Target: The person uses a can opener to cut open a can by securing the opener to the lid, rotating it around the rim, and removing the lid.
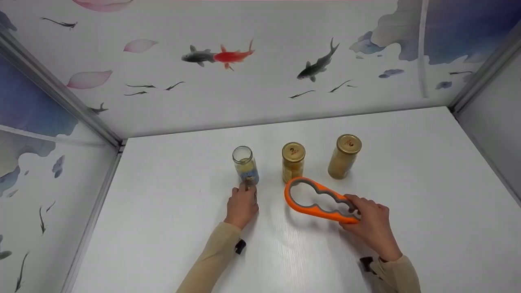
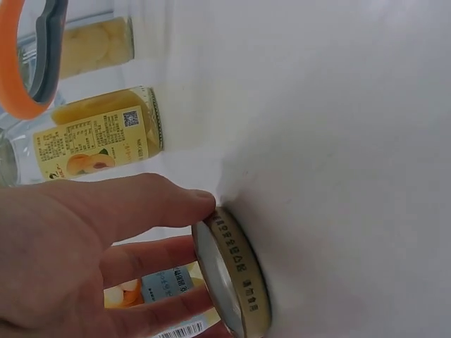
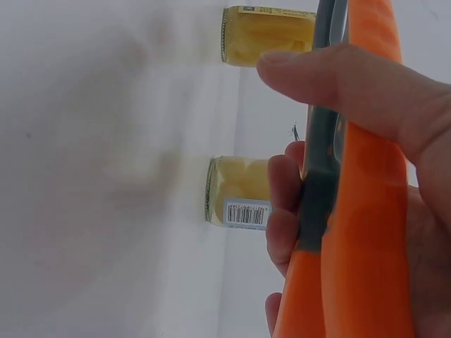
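My left hand (image 1: pixel 242 205) pinches a gold jar lid (image 2: pixel 243 282) between thumb and fingers, edge-on low by the table. Just beyond it stands an open glass jar (image 1: pixel 243 156) with a blue label and pale contents, partly hidden by the fingers. An orange and grey jar opener (image 1: pixel 315 212) is gripped at one end by my right hand (image 1: pixel 370 221). The opener's rounded end hovers in front of a lidded middle jar (image 1: pixel 293 162), whose yellow label shows in the left wrist view.
A second lidded jar (image 1: pixel 344 156) stands to the right of the middle one. The white table (image 1: pixel 163 195) meets printed wall panels (image 1: pixel 264 93) at the back and left. A grey post (image 1: pixel 97 118) runs along the left edge.
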Motion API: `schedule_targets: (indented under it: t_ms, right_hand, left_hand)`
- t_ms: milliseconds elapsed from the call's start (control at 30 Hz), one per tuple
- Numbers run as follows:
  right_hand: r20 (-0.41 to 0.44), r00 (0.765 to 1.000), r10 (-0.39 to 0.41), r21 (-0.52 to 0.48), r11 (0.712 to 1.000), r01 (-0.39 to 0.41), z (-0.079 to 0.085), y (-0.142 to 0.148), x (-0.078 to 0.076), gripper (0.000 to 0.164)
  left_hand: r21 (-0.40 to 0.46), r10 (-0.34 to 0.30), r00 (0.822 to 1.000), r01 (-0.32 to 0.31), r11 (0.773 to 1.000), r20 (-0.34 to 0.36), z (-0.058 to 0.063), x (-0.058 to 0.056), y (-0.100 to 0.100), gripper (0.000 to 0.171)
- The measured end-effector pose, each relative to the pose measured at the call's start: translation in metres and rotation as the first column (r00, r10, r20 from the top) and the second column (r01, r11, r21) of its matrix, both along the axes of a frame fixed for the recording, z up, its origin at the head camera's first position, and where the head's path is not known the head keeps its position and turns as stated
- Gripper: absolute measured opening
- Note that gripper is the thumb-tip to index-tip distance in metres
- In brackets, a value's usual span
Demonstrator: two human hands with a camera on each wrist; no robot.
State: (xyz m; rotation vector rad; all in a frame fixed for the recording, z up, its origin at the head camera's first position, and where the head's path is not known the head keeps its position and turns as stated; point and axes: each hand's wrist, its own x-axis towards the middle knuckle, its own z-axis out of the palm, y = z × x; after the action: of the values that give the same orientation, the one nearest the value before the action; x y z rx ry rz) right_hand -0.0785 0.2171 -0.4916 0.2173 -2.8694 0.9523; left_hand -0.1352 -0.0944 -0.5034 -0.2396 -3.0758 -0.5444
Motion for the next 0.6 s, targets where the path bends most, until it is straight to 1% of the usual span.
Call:
schedule_targets:
  t_ms: [67, 200, 333, 467, 600]
  right_hand:
    - [0.006, 1.000, -0.005, -0.001, 1.000, 0.005, 0.000, 0.001, 0.000, 0.055]
    - [0.010, 1.000, -0.015, 0.007, 1.000, 0.014, 0.000, 0.002, 0.000, 0.055]
    - [0.007, 1.000, -0.023, 0.007, 1.000, 0.023, 0.000, 0.005, 0.000, 0.055]
    - [0.024, 0.999, -0.035, 0.007, 0.999, 0.035, 0.001, 0.010, 0.000, 0.055]
    - [0.038, 0.998, -0.052, 0.005, 0.999, 0.052, 0.001, 0.016, 0.001, 0.056]
  left_hand:
    - [-0.029, 0.000, 1.000, 0.000, 1.000, -0.016, -0.001, 0.000, 0.001, 0.016]
    - [-0.059, -0.017, 0.999, 0.014, 0.998, -0.048, 0.000, 0.002, 0.004, 0.017]
    - [-0.056, -0.045, 0.998, 0.043, 0.998, -0.032, 0.003, 0.003, 0.007, 0.024]
    - [-0.014, -0.064, 0.998, 0.064, 0.998, 0.003, 0.007, 0.003, 0.009, 0.030]
    - [0.052, -0.051, 0.998, 0.049, 0.997, 0.032, 0.012, 0.002, 0.012, 0.033]
